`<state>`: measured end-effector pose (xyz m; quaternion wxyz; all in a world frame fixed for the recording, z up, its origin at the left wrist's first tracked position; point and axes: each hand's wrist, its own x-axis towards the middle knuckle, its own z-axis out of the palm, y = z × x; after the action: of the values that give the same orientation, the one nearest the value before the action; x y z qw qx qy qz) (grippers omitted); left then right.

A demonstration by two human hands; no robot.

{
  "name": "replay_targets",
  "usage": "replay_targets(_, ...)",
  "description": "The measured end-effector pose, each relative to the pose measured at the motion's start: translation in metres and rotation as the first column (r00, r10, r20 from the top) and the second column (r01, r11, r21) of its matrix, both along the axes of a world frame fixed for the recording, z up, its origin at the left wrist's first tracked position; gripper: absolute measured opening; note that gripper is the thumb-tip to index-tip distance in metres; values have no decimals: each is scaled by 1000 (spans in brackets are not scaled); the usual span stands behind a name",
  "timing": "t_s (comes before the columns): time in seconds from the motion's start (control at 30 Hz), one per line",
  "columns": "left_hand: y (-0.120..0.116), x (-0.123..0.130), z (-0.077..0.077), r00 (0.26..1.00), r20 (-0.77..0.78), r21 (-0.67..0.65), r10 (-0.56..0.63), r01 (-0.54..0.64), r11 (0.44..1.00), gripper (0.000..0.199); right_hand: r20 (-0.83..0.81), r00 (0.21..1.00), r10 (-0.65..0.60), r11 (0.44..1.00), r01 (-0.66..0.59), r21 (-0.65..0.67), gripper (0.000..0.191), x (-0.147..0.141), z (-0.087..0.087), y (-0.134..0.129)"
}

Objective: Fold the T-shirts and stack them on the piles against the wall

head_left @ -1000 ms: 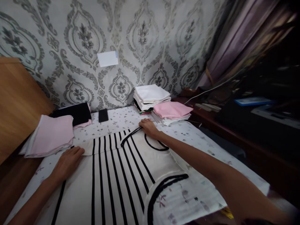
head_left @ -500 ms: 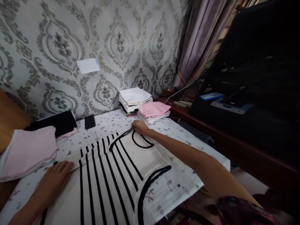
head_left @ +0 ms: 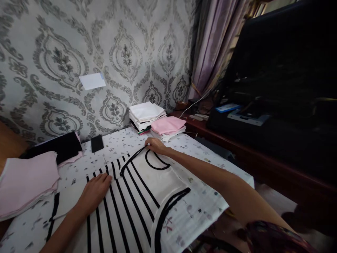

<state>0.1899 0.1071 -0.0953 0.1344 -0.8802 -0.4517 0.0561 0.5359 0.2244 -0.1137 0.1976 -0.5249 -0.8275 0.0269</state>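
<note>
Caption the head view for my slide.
Left hand flat on the striped top, right hand holding its trimmed edge.

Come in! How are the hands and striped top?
Left hand resting on striped top; right hand holding its black-trimmed edge. Top laid out, far side folded over. Pink-topped stack and phone lie beyond.

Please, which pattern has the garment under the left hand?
The garment has black stripes on white; head view shows it.

A black phone [head_left: 97, 143] lies near a patterned wall [head_left: 102, 38] bearing white paper [head_left: 92, 81].
</note>
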Motion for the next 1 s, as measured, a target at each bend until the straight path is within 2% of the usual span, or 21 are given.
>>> replay_targets(0.13, 2, 2, 8, 1000, -21, -22, 10, -11, 1000, 33, -8, 1000, -15, 1000, 15, -6, 23, 2, -3, -1)
replay_targets(0.27, -3, -2, 9, 988, 150, -15, -28, 30, 999, 28, 6, 1000, -23, 1000, 23, -7, 25, 5, -2, -8)
replay_targets(0.37, -8, -4, 5, 967, 248, -47, -64, 78, 996, 26, 35, 999, -24, 1000, 24, -14, 25, 8, -1, -16)
replay_targets(0.5, -11, -1, -4, 962, 265, -101, -66, 96, 990, 23, 78, 997, -20, 999, 22, -31, 28, 11, -1, -23)
replay_targets(0.6, -14, -2, -8, 949, 309, -88, -66, 97, 991, 22, 105, 994, -11, 999, 15, -40, 31, 8, 1, -27)
replay_targets(0.7, -22, -13, -9, 934, 347, -43, -87, 109, 993, 23, 124, 992, -6, 999, 1, 44, 30, -9, 3, -38)
replay_targets(0.77, -29, -27, -10, 937, 340, -3, -78, 84, 996, 24, 114, 988, 102, 988, -114, 106, 27, -31, 5, -54)
replay_targets(0.8, -34, -36, -11, 944, 325, 13, -58, 57, 998, 24, 104, 974, 199, 970, -211, 117, 27, -44, 5, -64)
replay_targets(0.9, -46, -66, -10, 970, 236, 27, 50, -58, 998, 26, 91, 861, 500, 859, -506, 71, 31, -88, 7, -94)
replay_targets(0.97, -54, -88, -6, 977, 157, 30, 146, -153, 988, 26, 116, 804, 583, 807, -589, 27, 29, -115, 7, -107)
replay_targets(1.0, -57, -99, -4, 974, 118, 38, 192, -197, 980, 25, 138, 796, 589, 803, -595, 7, 26, -126, 7, -110)
